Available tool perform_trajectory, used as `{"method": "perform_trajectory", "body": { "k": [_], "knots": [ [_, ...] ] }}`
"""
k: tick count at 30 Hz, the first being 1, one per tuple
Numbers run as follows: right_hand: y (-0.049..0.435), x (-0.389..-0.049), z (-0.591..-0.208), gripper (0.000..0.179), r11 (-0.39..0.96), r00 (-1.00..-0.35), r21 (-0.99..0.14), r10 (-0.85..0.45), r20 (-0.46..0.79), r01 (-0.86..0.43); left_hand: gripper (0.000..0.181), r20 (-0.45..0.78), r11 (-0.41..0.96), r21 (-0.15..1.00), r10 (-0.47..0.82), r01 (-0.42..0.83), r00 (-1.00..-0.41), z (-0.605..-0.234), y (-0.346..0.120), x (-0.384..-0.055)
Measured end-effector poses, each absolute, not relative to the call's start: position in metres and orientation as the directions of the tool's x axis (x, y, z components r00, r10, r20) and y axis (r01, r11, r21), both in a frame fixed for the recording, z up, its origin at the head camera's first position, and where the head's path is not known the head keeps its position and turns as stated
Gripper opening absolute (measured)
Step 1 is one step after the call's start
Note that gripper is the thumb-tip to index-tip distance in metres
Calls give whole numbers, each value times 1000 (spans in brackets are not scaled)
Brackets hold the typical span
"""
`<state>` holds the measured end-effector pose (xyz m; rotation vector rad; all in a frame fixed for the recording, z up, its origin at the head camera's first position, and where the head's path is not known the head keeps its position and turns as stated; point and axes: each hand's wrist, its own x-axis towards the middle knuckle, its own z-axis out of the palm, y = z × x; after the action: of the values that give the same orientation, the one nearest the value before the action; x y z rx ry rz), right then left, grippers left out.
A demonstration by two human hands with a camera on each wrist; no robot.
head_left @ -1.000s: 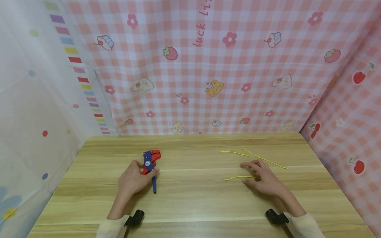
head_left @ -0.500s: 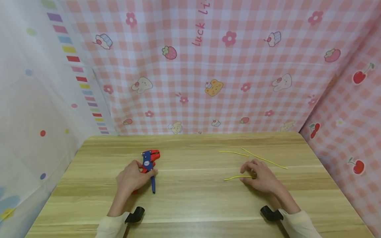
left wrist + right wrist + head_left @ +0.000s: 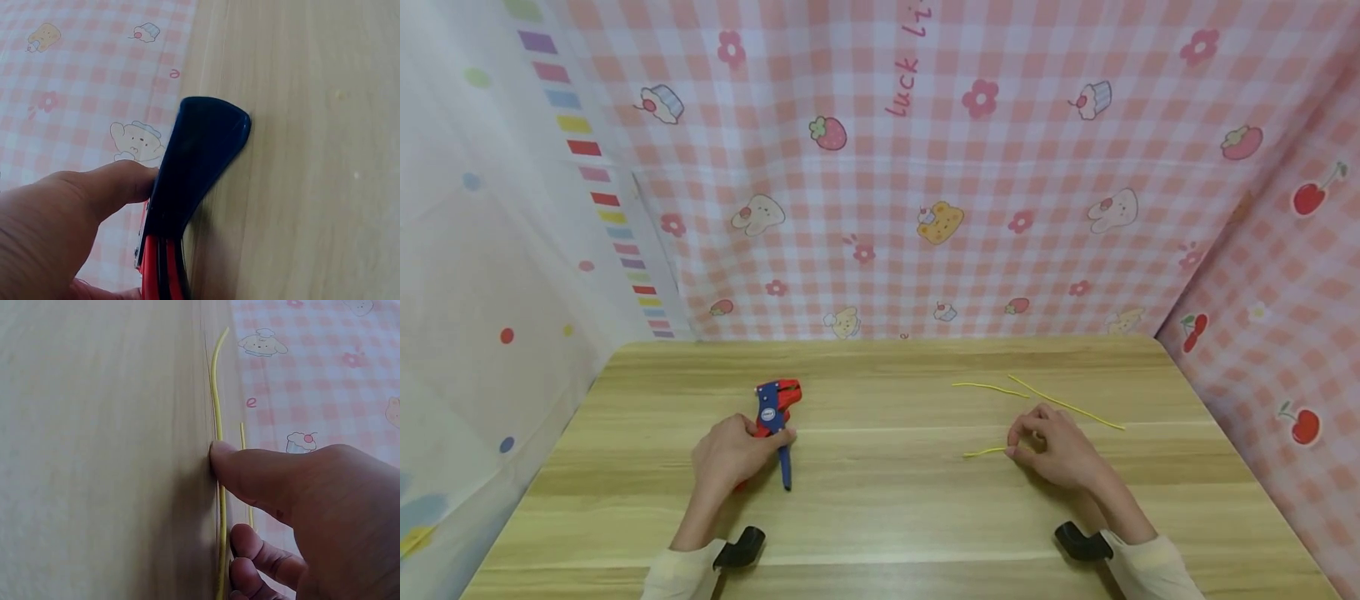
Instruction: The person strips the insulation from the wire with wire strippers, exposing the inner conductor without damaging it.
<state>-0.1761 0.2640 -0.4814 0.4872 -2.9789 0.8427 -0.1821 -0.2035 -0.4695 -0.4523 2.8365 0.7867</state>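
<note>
A: So what's the left hand point(image 3: 727, 450) got?

B: Wire stripper point(image 3: 769, 414), the red and blue kind. Thumb's on it, so it's properly gripped. It's over toward the tabletop point(image 3: 880, 508)'s left edge, red nose facing the back edge, blue handle facing the front. Can't tell if it's resting on the wood or lifted a bit.

A: And the right hand point(image 3: 1056, 446)?

B: Pinching a yellow wire point(image 3: 983, 452) over on the right half, fingers curled in tight. From the wrist the thumb tip lies right across it. One end pokes out toward the left edge.

A: Any more wire lying about?

B: Yep, two more yellow bits closer to the back edge, both just past that hand. The shorter wire point(image 3: 988, 387) is on the left, and the longer wire point(image 3: 1067, 405) slants down toward the right edge.

A: Loud backdrop, lol.

B: Pink gingham curtain point(image 3: 887, 183) behind the back edge, strawberries and cupcakes all over it.
</note>
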Motion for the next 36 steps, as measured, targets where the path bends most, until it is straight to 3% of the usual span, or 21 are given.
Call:
{"method": "perform_trajectory", "body": {
  "k": [8, 19, 25, 28, 36],
  "knots": [
    [265, -175, -480, 17, 791, -949, -534, -306, 79, -299, 61, -291, 781, 483, -283, -395, -914, -470, -204, -183],
    [261, -176, -474, 11, 719, -948, -646, -318, 22, -256, 60, -312, 758, 533, -238, -376, -920, -467, -208, -181],
    [260, -176, -475, 4, 714, -948, -648, -315, 39, -264, 81, -277, 751, 581, -178, -312, -944, -466, -203, -182],
    [261, -177, -474, 10, 722, -952, -641, -304, 44, -260, 88, -274, 741, 594, -182, -315, -944, -467, -201, -182],
    [263, -177, -475, 14, 693, -959, -684, -282, 31, -226, 77, -243, 702, 651, -168, -289, -955, -471, -197, -182]
  ]
}}
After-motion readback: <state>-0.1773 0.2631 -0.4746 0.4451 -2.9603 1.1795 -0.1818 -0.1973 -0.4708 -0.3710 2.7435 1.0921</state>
